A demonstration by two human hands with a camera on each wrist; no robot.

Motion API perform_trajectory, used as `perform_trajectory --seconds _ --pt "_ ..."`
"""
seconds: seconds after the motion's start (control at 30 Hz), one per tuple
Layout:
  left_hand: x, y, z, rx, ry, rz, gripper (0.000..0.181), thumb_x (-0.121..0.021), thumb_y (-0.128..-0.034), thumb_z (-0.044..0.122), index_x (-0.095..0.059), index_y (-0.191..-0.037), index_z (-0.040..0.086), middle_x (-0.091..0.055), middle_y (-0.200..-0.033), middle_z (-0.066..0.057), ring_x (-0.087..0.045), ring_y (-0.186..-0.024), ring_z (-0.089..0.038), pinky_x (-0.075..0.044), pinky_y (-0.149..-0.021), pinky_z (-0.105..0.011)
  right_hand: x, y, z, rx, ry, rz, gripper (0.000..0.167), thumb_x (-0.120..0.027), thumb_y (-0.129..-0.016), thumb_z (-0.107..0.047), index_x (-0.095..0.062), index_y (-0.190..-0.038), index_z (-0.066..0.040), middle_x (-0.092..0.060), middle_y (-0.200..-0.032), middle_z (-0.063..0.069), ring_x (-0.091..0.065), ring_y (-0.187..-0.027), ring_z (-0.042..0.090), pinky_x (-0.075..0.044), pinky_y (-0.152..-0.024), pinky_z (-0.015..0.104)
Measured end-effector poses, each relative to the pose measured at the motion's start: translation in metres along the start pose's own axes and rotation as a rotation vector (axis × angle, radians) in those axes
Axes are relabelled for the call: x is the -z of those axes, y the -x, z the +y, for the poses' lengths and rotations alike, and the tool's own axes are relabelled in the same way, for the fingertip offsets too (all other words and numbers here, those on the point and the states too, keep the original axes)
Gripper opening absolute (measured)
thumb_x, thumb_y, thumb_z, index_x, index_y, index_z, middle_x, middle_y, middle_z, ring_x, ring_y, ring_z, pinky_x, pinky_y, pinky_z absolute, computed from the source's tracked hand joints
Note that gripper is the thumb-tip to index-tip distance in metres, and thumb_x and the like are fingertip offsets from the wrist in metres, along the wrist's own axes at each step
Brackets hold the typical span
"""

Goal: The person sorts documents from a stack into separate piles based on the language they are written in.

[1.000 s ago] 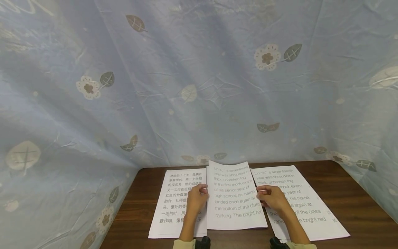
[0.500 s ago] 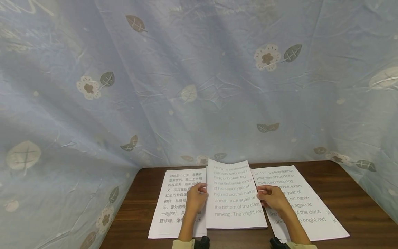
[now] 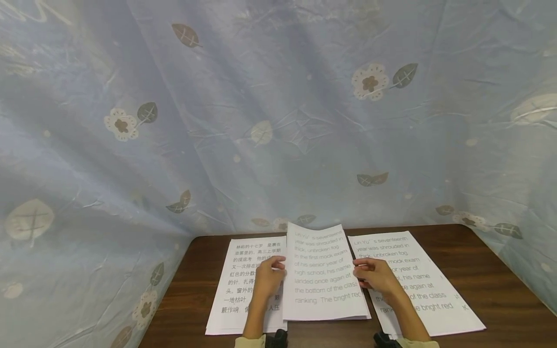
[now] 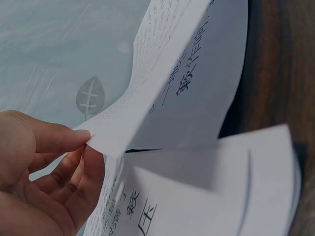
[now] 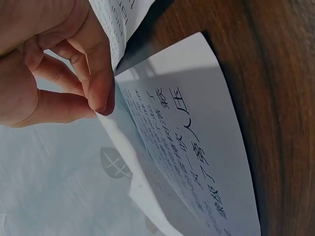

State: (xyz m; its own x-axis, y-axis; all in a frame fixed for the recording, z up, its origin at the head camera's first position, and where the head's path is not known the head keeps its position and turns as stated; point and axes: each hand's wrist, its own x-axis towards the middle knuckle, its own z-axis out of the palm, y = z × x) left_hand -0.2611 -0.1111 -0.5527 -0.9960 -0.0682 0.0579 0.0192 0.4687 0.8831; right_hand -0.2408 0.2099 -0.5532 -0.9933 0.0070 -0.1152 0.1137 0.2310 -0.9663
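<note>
A white sheet printed with large English text [image 3: 322,275] is held up at both side edges above the middle pile. My left hand [image 3: 269,278] pinches its left edge between thumb and fingers, and my right hand [image 3: 377,278] pinches the right edge. In the left wrist view the sheet [image 4: 125,118] bends upward from the fingertips. Beneath it, the right wrist view shows a page with Chinese characters [image 5: 197,98] lying on the table. The English sheet covers most of that page in the head view.
To the left lies a pile of Chinese-text sheets [image 3: 230,309], partly under my left hand. A pile of English-text sheets [image 3: 428,314] lies slanted at the right. The dark wooden table [image 3: 500,295] ends at a leaf-and-flower patterned cloth [image 3: 278,121].
The held sheet has risen a little and then shifted slightly left, along with both hands. The head view has also shifted slightly. Both hands keep their pinch.
</note>
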Motion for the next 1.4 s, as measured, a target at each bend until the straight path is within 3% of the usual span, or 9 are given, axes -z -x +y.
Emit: perform_trajectory --seconds 0.43,0.7,0.9,1.2,1.4 --pt "0.006 0.001 -0.004 -0.017 0.012 0.008 0.035 -0.069 -0.0951 0.004 -0.075 -0.129 0.005 -0.073 -0.101 -0.007 -0.071 -0.075 -0.015 -0.062 -0.06 -0.026 -0.009 0.001 0.0 0.0 -0.019 0.019 0.041 -0.07 -0.097 -0.005 -0.065 -0.135 0.01 -0.07 -0.106 0.014 -0.067 -0.082 0.018 -0.062 -0.067 0.026" --pt "0.02 0.002 -0.008 -0.04 -0.005 0.012 0.038 -0.068 -0.094 0.0 -0.073 -0.131 0.001 -0.073 -0.102 -0.011 -0.069 -0.072 -0.015 -0.061 -0.058 -0.028 -0.021 0.0 -0.002 -0.004 -0.009 0.034 0.038 -0.071 -0.097 -0.005 -0.068 -0.133 0.007 -0.07 -0.107 0.015 -0.07 -0.085 0.019 -0.064 -0.071 0.029" --pt "0.024 0.0 -0.011 -0.025 0.001 0.02 0.038 -0.068 -0.095 0.001 -0.072 -0.133 0.002 -0.073 -0.102 -0.01 -0.069 -0.07 -0.017 -0.061 -0.06 -0.027 -0.024 0.002 -0.007 0.005 -0.007 0.034 0.036 -0.07 -0.097 -0.004 -0.068 -0.131 0.008 -0.07 -0.104 0.015 -0.069 -0.082 0.018 -0.065 -0.071 0.03" --pt "0.021 0.0 -0.009 -0.021 0.016 0.013 0.037 -0.069 -0.0943 0.001 -0.073 -0.131 0.002 -0.073 -0.103 -0.011 -0.069 -0.071 -0.016 -0.061 -0.06 -0.027 -0.02 0.002 -0.007 0.001 0.004 0.036 0.036 -0.069 -0.099 -0.005 -0.068 -0.133 0.007 -0.069 -0.105 0.014 -0.067 -0.084 0.019 -0.063 -0.07 0.029" --pt "0.01 0.003 -0.007 -0.026 0.04 0.006 0.036 -0.069 -0.0941 0.0 -0.073 -0.13 0.0 -0.073 -0.103 -0.012 -0.07 -0.073 -0.015 -0.062 -0.061 -0.025 -0.01 0.003 -0.005 0.004 0.013 0.041 0.037 -0.068 -0.099 -0.005 -0.067 -0.134 0.008 -0.069 -0.104 0.012 -0.065 -0.084 0.019 -0.062 -0.069 0.028"
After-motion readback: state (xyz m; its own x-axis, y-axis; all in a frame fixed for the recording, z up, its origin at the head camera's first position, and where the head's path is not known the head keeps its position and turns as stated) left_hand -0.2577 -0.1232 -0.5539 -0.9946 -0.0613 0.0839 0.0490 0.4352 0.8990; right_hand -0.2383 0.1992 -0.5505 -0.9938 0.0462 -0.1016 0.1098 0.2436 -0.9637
